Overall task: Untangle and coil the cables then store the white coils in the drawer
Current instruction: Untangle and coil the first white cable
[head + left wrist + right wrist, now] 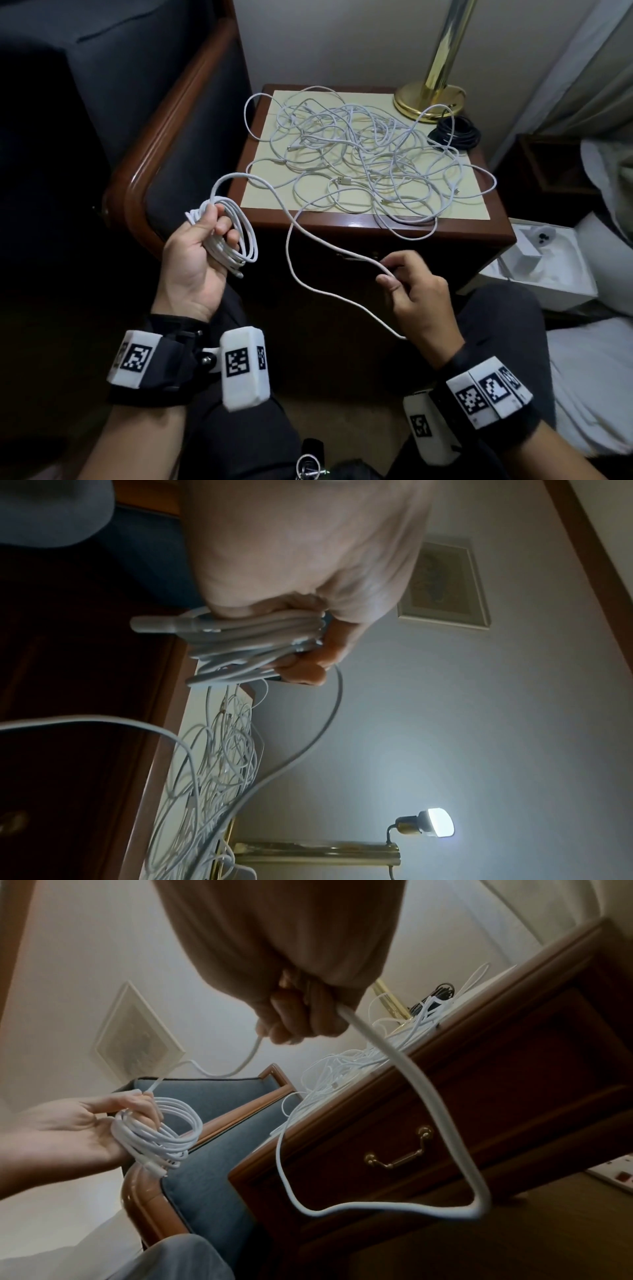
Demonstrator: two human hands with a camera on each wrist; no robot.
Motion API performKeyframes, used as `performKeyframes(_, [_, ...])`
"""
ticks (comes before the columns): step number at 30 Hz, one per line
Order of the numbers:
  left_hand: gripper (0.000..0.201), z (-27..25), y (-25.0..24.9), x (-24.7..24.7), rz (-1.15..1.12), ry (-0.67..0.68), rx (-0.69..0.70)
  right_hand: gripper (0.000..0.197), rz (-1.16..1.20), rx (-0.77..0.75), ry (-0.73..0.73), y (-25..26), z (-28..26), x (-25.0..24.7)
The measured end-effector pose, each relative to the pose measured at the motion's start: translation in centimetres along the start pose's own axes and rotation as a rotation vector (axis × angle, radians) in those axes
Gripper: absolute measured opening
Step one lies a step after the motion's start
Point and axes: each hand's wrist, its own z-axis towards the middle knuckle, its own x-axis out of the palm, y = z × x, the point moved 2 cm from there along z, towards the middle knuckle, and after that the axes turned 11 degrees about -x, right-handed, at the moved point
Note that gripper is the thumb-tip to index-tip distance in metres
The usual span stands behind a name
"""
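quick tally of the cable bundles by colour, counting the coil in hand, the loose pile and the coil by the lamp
White: 2, the white coil gripped by the left hand, and the tangled white pile on the nightstand.
Black: 1, the black coil beside the lamp base.
Total: 3

White cable held between two hands beside a wooden nightstand

A white cable (421,1096) is gripped in the curled fingers of the right hand (294,1010), and a slack loop is let hang in front of the closed drawer (496,1096) with its brass handle (399,1153). A white coil (154,1134) is held by the left hand (78,1129). Tangled white cables (346,1074) are spread on the nightstand top, beside a blue armchair (212,1150).
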Motion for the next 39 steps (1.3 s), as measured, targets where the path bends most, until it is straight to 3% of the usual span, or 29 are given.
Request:
performKeyframes(5, [0.019, -0.1, 0.6, 0.5, -0.011, -0.007, 0.009, 0.011, -0.102, -0.103, -0.019, -0.1, -0.1, -0.5])
performKeyframes(8, [0.018, 0.0, 1.0, 0.5, -0.002, -0.008, 0.0, 0.01, -0.09, -0.084, 0.123, -0.4, -0.3, -0.1])
performKeyframes(12, [0.018, -0.3, 2.0, 1.3, 0.016, 0.011, -0.034, 0.021, -0.014, 0.02, 0.326, 0.5, -1.1, 0.7])
performKeyframes(17, [0.017, -1.1, 3.5, 2.9, 0.102, 0.044, -0.047, 0.032, 0.21, 0.036, 0.47, 3.2, -0.6, 1.0])
performKeyframes(22, [0.015, -1.6, 4.6, 3.5, 0.271, 0.085, -0.092, 0.035, 0.258, 0.083, 0.568, 3.4, -0.1, 0.9])
performKeyframes(30, [0.016, -3.2, 6.4, 5.1, 0.491, 0.262, -0.28, 0.036, 0.521, 0.169, 0.489, 4.1, 1.0, -0.9])
performKeyframes(39, [0.02, -4.9, 8.1, 6.5, 0.431, 0.506, -0.452, 0.041, 0.566, 0.255, 0.14, 3.6, 1.4, -1.1])
